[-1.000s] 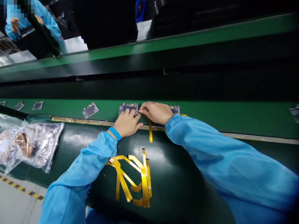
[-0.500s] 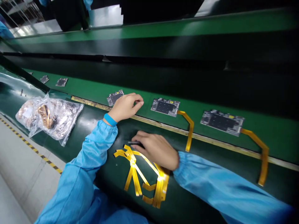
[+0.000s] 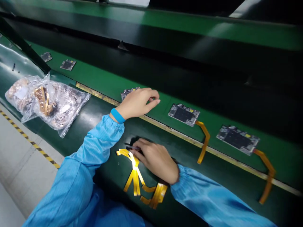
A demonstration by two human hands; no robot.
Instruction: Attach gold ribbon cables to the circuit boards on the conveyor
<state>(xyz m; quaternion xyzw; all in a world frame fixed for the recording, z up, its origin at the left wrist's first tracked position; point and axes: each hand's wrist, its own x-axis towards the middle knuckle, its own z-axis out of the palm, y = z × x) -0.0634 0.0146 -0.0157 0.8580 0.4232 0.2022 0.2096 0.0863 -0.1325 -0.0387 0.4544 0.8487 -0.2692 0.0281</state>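
Note:
My left hand (image 3: 138,102) rests on a small circuit board (image 3: 126,92) on the green conveyor belt (image 3: 99,82), fingers curled over its right end. My right hand (image 3: 155,159) lies on the dark bench over a pile of yellow flex strips (image 3: 134,176), fingers closed on a thin dark tool (image 3: 131,147) at the strips' upper end. Two more boards (image 3: 184,114) (image 3: 238,139) lie on the belt to the right, each with a yellow strip (image 3: 204,141) hanging over the belt edge.
A clear plastic bag (image 3: 47,104) of parts lies on the bench at left. Two further boards (image 3: 68,64) sit far up the belt at left. A brass rail (image 3: 165,127) edges the belt. Yellow-black floor tape (image 3: 28,140) runs along the bench.
My right hand left the board on the belt and came down onto the pile of yellow strips. My left hand shifted to the adjacent board on the left. The view has swung left.

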